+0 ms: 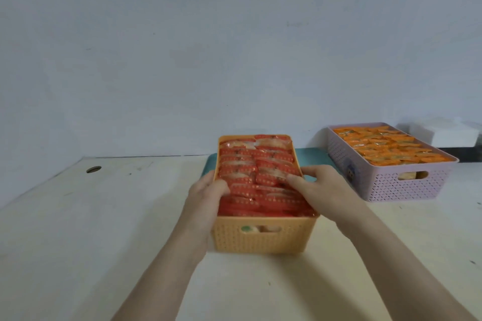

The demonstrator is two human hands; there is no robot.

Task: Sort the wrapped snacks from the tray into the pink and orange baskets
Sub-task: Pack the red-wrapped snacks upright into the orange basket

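Observation:
The orange basket [263,238] stands in the middle of the table, packed to the rim with red wrapped snacks [258,180]. My left hand [206,193] grips its left rim, thumb curled over onto the snacks. My right hand [320,187] grips the right rim, thumb lying on the red packets and fingers down the outer wall. The pink basket [407,187] sits to the right, full of orange wrapped snacks [386,146]. A teal tray [313,155] lies flat behind and under the far end of the orange basket, mostly hidden.
The pale table [104,216] has a round cable hole [93,169] at the far left. A plain wall stands right behind the table. White blocks [443,133] sit behind the pink basket at the far right.

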